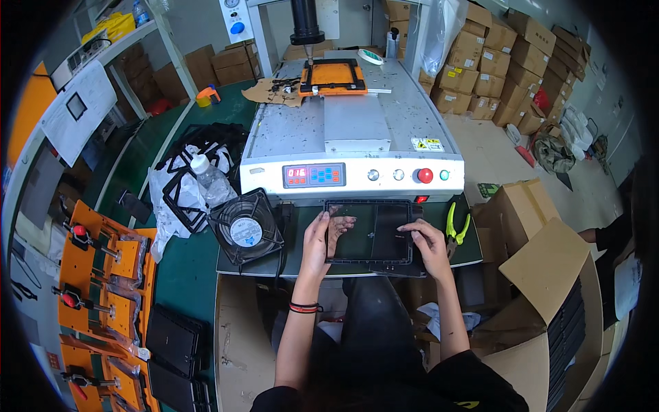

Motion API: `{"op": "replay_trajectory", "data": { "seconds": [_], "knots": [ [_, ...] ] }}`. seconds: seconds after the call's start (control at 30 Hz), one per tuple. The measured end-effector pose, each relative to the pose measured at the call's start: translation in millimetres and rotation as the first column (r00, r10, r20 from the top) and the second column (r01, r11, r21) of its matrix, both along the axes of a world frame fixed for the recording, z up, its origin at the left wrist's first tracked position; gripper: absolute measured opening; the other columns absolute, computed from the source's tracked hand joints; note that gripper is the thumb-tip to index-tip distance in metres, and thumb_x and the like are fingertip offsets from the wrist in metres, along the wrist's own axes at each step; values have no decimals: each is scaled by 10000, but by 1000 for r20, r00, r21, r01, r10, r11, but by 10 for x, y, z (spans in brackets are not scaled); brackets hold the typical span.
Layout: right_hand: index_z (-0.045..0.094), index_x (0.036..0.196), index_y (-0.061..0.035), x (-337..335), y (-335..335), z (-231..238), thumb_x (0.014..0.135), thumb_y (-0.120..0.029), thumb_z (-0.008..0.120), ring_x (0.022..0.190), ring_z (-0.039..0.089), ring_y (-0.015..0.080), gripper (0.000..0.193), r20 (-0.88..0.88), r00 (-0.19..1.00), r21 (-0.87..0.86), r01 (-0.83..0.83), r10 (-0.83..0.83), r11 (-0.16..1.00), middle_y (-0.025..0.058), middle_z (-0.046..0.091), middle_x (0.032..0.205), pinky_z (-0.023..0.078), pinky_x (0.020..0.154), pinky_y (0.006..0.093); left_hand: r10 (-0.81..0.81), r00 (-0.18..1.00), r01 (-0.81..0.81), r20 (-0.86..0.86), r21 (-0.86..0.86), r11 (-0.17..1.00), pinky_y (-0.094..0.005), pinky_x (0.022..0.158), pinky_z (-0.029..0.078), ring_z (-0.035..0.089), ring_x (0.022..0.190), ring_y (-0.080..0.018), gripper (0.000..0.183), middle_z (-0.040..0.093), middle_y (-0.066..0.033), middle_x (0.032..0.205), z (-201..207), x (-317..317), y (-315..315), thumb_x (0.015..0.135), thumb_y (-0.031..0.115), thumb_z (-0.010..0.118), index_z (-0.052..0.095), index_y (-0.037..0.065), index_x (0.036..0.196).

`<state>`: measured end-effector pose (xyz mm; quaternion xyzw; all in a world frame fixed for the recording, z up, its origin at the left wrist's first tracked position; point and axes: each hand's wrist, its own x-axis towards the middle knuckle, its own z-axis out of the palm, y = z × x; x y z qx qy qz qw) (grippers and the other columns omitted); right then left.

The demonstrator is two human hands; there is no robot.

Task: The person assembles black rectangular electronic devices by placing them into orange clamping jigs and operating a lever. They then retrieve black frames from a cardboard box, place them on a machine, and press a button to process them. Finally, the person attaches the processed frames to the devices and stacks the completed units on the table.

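Observation:
Above the front edge of the green table, I hold a black rectangular plastic frame (pixel 368 261) with a see-through pane on its left and a dark panel on its right. My left hand (pixel 316 242) grips the left edge, its fingers behind the pane and visible through it. My right hand (pixel 430 246) is at the right edge, fingertips bent over onto the dark panel; whether they pinch a small part there is too small to tell. Yellow-green pliers (pixel 456 232) lie just right of that hand. To the left of the frame sits a black cooling fan (pixel 246 231).
Ahead stands a white press machine (pixel 268 175) with buttons and an orange fixture (pixel 334 77). Left are a clear bottle (pixel 213 180), black frames (pixel 180 199), orange clamp jigs (pixel 89 264) and stacked black housings (pixel 175 340). An open carton (pixel 542 271) stands right, near another person.

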<state>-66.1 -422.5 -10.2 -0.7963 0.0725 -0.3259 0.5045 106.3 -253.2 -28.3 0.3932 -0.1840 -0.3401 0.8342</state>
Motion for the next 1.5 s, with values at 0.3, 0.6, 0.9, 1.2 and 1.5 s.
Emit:
{"op": "replay_trajectory", "data": {
  "seconds": [0.3,0.6,0.9,1.2,1.5],
  "knots": [
    [630,1033,29,-5,16,-20,892,-49,504,832,578,182,205,27,1000,52,-2,1,999,114,644,919,433,778,279,7,1000,-7,1,-1,1000,-293,844,480,626,896,-191,354,645,-183,990,-10,-1,1,1014,227,363,489,-60,1180],
    [619,1055,33,-35,5,-29,885,-29,502,963,601,198,216,-3,1000,83,-19,19,996,132,652,1039,438,877,291,11,1000,-11,-21,5,1000,-283,828,481,627,891,-186,344,646,-176,995,-23,5,0,1008,221,381,502,-58,1169],
    [635,995,36,-30,-9,-37,880,-16,525,838,590,181,167,76,997,49,-17,14,999,119,649,934,451,784,281,39,997,-39,61,-1,999,-290,852,469,619,902,-189,356,645,-173,1003,-59,-5,-22,1012,246,368,510,-49,1153],
    [653,899,29,-106,-42,-48,823,2,557,741,592,197,125,168,983,78,55,-68,995,110,657,830,451,694,279,88,834,-358,544,413,837,-322,986,392,543,1084,-196,447,573,-144,1153,386,154,213,1016,293,357,424,-68,1271],
    [679,887,14,-113,-52,14,771,42,613,692,596,218,136,196,980,-10,-19,21,1000,106,674,794,474,656,302,-79,160,-775,984,175,607,-423,1062,257,347,1233,-396,783,389,-320,1330,1280,846,-398,918,394,509,183,-142,1386]
  ]
}}
